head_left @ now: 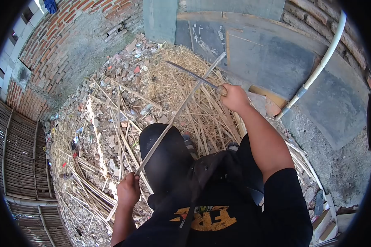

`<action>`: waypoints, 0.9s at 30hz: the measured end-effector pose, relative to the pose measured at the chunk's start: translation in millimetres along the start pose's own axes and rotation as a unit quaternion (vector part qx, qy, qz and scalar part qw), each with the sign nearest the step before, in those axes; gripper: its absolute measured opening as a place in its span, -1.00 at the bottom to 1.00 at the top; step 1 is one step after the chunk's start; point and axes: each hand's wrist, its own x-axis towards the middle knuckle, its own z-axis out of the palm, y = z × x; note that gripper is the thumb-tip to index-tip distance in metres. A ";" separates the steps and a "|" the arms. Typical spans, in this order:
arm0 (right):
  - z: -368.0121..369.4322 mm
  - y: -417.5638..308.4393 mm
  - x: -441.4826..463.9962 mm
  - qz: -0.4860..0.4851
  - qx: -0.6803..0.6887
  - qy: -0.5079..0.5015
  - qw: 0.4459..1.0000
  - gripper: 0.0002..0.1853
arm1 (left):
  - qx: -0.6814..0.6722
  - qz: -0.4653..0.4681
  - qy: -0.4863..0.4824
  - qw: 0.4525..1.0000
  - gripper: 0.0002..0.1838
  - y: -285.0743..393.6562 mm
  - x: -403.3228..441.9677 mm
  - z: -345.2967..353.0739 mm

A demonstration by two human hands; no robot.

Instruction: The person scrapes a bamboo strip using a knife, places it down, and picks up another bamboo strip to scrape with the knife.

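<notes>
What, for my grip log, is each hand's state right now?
Left hand: closed, holding the near end of a long strip.
Right hand: closed, holding a knife by its handle.

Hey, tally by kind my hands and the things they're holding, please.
Hands: 2, the left hand and the right hand
Knife: 1, in the right hand
Strip: 1, in the left hand
Total: 4
</notes>
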 end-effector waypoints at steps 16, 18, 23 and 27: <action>-22.7 -33.5 -38.5 -0.212 -0.023 -0.003 0.977 -0.67 | -0.175 0.013 -0.096 0.980 -0.75 44.6 35.9 1.6; -25.4 -36.9 -35.9 -0.239 -0.050 -0.021 0.969 -0.68 | -0.182 -0.001 -0.098 0.978 -0.72 43.4 33.7 4.4; -26.6 -38.8 -39.4 -0.232 -0.013 0.007 0.973 -0.67 | -0.155 -0.014 -0.111 0.982 -0.64 50.0 31.9 -3.1; -31.7 -49.1 -46.4 -0.246 0.005 0.003 0.969 -0.68 | -0.158 -0.024 -0.092 0.983 -0.58 43.8 35.2 4.5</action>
